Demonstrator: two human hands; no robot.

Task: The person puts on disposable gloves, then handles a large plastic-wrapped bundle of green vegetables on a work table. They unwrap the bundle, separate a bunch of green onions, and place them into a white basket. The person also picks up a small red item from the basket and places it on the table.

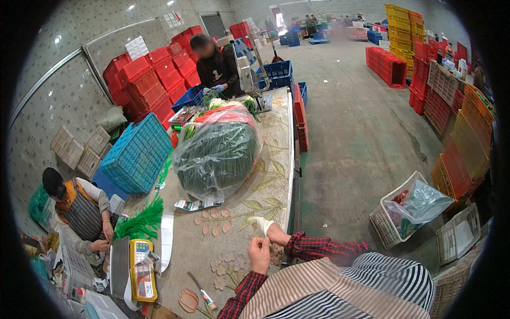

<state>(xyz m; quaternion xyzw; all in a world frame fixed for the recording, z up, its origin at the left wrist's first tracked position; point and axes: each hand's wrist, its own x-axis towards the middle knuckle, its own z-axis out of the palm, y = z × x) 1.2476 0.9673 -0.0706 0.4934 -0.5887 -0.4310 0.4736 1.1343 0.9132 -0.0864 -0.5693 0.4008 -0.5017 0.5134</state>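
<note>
My right hand (pixel 266 227) wears a pale, thin glove and is held over the table's right edge. Just below it my left hand (pixel 259 253), bare, has its fingers closed on what looks like thin glove material by the other hand. A large clear plastic bag of long green vegetables (pixel 217 159) lies on the flower-patterned tabletop (pixel 235 205) beyond my hands. A strip of printed labels (pixel 197 205) is at the bag's near edge. Towards the lower left lie a knife (pixel 203 293) and a yellow-framed device with a keypad (pixel 143 271), beside green plastic ties (pixel 141 219).
A co-worker in a striped apron (pixel 81 207) sits at left; another (pixel 217 65) stands at the far table end. A blue crate (pixel 137 153) leans at the table's left. Red crates (pixel 139 79) are stacked behind. A white basket (pixel 394 223) with plastic bags stands on the floor at right.
</note>
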